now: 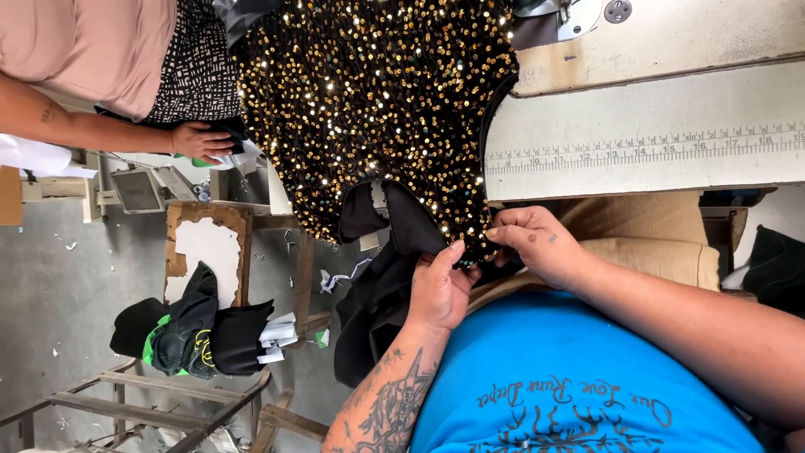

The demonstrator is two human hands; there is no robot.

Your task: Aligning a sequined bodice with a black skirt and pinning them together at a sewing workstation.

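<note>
Left hand [438, 289] and right hand [537, 243] pinching sequined garment [377, 101] hem, fabric running lengthwise away toward sewing table [654, 151]

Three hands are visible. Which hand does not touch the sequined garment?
The co-worker's hand at upper left, resting on dark fabric. The person's left hand and right hand both hold the sequined garment.

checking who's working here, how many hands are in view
3. The person's left hand and right hand pinch the edge of the black sequinned garment; a co-worker's hand rests at upper left. Others may be hidden.
</note>
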